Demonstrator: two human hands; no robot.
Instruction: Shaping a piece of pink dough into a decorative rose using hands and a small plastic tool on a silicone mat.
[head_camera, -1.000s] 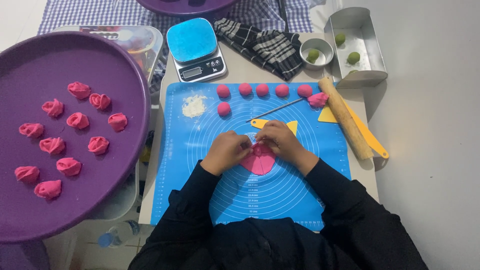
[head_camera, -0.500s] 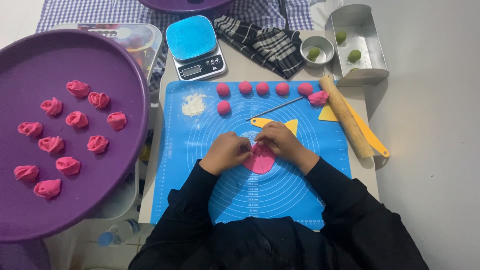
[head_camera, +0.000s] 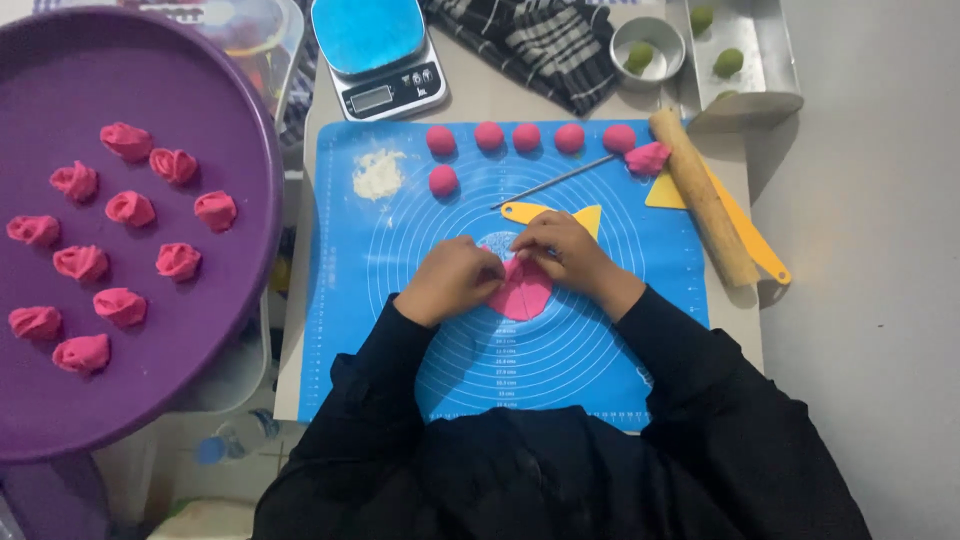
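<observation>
On the bench, a blue silicone mat (head_camera: 560, 370) carries a flat pink dough piece (head_camera: 522, 291) at its middle, where the left hand (head_camera: 452, 280) and right hand (head_camera: 560, 250) both pinch its upper edge, pink dough balls (head_camera: 527, 137) lining the mat's far edge.

Kitchen scale (head_camera: 385, 55) at mat's top edge: small grey rectangular screen (head_camera: 371, 98) on black front, blue platform above.

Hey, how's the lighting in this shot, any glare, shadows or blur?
Head view: even, soft light, no strong glare; a faint shadow falls beside the rolling pin on the blue mat; both hands, left hand and right hand, and the pink dough look reasonably sharp; the black sleeves lose detail.
</observation>
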